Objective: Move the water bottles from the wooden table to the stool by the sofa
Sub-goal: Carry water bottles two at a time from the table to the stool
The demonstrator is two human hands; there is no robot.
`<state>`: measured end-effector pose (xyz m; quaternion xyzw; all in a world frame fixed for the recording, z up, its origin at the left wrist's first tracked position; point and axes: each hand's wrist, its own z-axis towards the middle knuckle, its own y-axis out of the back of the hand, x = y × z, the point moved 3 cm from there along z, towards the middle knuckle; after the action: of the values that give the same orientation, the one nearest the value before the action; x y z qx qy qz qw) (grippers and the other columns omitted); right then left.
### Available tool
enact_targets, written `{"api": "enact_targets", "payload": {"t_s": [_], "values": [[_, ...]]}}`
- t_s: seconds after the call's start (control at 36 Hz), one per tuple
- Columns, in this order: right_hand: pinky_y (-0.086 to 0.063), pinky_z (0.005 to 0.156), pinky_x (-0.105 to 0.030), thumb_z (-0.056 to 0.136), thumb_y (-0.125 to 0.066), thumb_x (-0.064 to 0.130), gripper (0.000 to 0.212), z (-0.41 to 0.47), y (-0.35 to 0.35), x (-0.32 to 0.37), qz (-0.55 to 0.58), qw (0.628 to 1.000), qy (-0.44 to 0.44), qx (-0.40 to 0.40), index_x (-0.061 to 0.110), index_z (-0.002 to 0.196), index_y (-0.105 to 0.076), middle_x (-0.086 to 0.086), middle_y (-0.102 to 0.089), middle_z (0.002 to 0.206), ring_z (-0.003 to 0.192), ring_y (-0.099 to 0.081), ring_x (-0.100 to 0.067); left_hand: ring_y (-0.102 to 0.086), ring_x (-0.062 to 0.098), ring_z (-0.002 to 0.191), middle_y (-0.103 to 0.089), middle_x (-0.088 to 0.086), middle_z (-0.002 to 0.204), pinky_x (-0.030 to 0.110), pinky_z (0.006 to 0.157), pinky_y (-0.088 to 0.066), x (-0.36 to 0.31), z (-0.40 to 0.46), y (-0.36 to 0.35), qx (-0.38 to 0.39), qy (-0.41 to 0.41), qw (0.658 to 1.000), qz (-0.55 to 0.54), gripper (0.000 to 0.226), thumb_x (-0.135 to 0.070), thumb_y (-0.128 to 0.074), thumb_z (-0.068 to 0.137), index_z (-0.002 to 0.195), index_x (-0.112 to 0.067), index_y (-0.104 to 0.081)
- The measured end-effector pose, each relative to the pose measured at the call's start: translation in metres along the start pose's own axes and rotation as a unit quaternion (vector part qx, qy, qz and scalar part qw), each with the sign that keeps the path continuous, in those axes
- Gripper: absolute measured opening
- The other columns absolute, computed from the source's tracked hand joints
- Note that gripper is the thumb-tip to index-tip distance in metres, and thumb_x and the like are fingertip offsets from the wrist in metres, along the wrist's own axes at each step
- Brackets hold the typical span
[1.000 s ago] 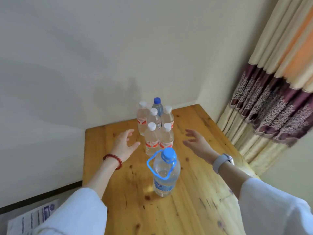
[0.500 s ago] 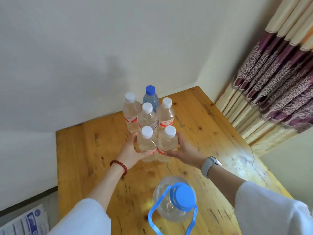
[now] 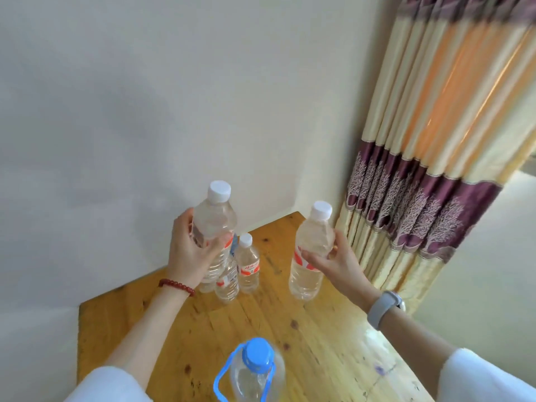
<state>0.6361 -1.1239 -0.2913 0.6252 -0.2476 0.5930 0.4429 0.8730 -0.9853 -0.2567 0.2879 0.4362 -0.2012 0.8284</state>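
Each hand holds one small bottle, lifted clear of the wooden surface (image 3: 319,352). The left hand (image 3: 191,253) wraps round the middle of the left bottle (image 3: 214,224), thumb across its front; the right hand (image 3: 333,262) grips the right bottle (image 3: 311,250) from the side at its label. Both bottles stand near upright, long axes vertical, caps up, the right one leaning slightly. Just beyond and below the left hand, the remaining bottles (image 3: 248,265) stand clustered on the surface. Nearer the person, below both hands, sits the big jug (image 3: 255,372) with its blue handle. Neither stool nor sofa is in sight, so the carry likely means turning away from this corner.
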Motion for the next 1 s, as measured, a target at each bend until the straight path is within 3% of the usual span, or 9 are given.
{"api": "enact_targets", "payload": {"t_s": [0.14, 0.33, 0.42, 0.5, 0.56, 0.67, 0.75, 0.86, 1.0], "values": [[-0.049, 0.062, -0.010, 0.074, -0.074, 0.020, 0.041, -0.047, 0.078, 0.066, 0.017, 0.992, 0.075, -0.096, 0.031, 0.099, -0.044, 0.006, -0.060, 0.098, 0.079, -0.061, 0.007, -0.058, 0.009, 0.095, -0.057, 0.001, 0.105, 0.015, 0.076, -0.046, -0.112, -0.003, -0.028, 0.013, -0.063, 0.994, -0.091, 0.058, -0.056, -0.064, 0.060, 0.106, -0.027, -0.045], [-0.046, 0.053, -0.009, 0.069, -0.064, 0.042, 0.036, -0.183, 0.205, 0.116, 0.062, 0.965, 0.128, -0.218, 0.025, 0.097, -0.050, 0.005, -0.061, 0.083, 0.059, -0.062, 0.004, -0.057, -0.013, 0.083, -0.056, -0.018, 0.096, -0.001, 0.065, -0.040, -0.275, -0.090, -0.110, 0.106, -0.105, 0.963, -0.223, 0.029, -0.035, -0.059, 0.081, 0.105, -0.027, -0.046], [-0.043, 0.050, -0.007, 0.066, -0.061, 0.052, 0.042, -0.265, 0.261, 0.112, 0.064, 0.952, 0.121, -0.273, 0.023, 0.094, -0.051, 0.005, -0.060, 0.078, 0.054, -0.058, 0.008, -0.059, -0.004, 0.084, -0.060, -0.011, 0.099, 0.001, 0.064, -0.043, -0.323, -0.159, -0.158, 0.172, -0.077, 0.946, -0.264, 0.029, -0.036, -0.051, 0.082, 0.109, -0.024, -0.050], [-0.043, 0.053, -0.007, 0.052, -0.060, 0.078, 0.080, -0.364, 0.311, 0.101, 0.034, 0.934, 0.098, -0.343, 0.016, 0.102, -0.054, 0.001, -0.060, 0.081, 0.058, -0.057, 0.008, -0.055, -0.013, 0.066, -0.059, 0.002, 0.106, 0.001, 0.055, -0.041, -0.354, -0.250, -0.211, 0.233, -0.050, 0.937, -0.257, 0.044, -0.029, -0.049, 0.088, 0.127, -0.010, -0.045], [-0.047, 0.059, -0.010, 0.054, -0.050, 0.085, 0.082, -0.441, 0.339, 0.081, 0.014, 0.924, 0.072, -0.376, 0.027, 0.111, -0.053, 0.001, -0.064, 0.090, 0.073, -0.062, 0.004, -0.050, -0.012, 0.047, -0.056, -0.002, 0.080, 0.002, 0.048, -0.037, -0.372, -0.322, -0.240, 0.290, -0.039, 0.922, -0.252, 0.047, -0.032, -0.050, 0.088, 0.122, -0.001, -0.046], [-0.051, 0.079, -0.048, 0.057, -0.053, 0.082, 0.080, -0.601, 0.383, 0.033, -0.009, 0.898, -0.027, -0.439, 0.013, 0.098, -0.057, -0.026, -0.060, 0.093, 0.085, -0.059, -0.041, -0.044, -0.001, 0.046, -0.045, -0.005, 0.066, 0.016, 0.054, -0.039, -0.408, -0.471, -0.292, 0.445, -0.040, 0.856, -0.262, 0.083, -0.084, -0.047, 0.055, 0.105, -0.017, -0.048], [-0.043, 0.051, -0.012, 0.067, -0.055, 0.069, 0.049, -0.717, 0.406, 0.003, -0.038, 0.844, -0.098, -0.525, 0.020, 0.070, -0.056, 0.012, -0.059, 0.061, 0.051, -0.053, -0.003, -0.049, 0.000, 0.055, -0.050, -0.005, 0.070, 0.009, 0.050, -0.039, -0.435, -0.581, -0.327, 0.552, -0.056, 0.799, -0.232, 0.097, -0.097, -0.033, 0.038, 0.100, -0.023, -0.042], [-0.043, 0.064, -0.008, 0.064, -0.055, 0.065, 0.052, -0.857, 0.420, -0.033, 0.007, 0.761, -0.173, -0.626, 0.025, 0.096, -0.050, 0.006, -0.060, 0.084, 0.072, -0.059, -0.006, -0.053, 0.000, 0.063, -0.055, -0.007, 0.078, 0.011, 0.051, -0.039, -0.476, -0.720, -0.356, 0.695, -0.093, 0.688, -0.187, 0.068, -0.073, -0.040, 0.069, 0.109, -0.019, -0.037], [-0.051, 0.083, -0.031, 0.058, -0.063, 0.069, 0.073, -1.010, 0.430, -0.049, 0.047, 0.643, -0.217, -0.733, 0.013, 0.104, -0.049, -0.024, -0.059, 0.109, 0.095, -0.064, -0.025, -0.056, 0.002, 0.062, -0.057, -0.006, 0.081, 0.018, 0.058, -0.049, -0.535, -0.875, -0.386, 0.789, -0.152, 0.572, -0.163, 0.037, -0.040, -0.052, 0.085, 0.106, -0.012, -0.043]]}}
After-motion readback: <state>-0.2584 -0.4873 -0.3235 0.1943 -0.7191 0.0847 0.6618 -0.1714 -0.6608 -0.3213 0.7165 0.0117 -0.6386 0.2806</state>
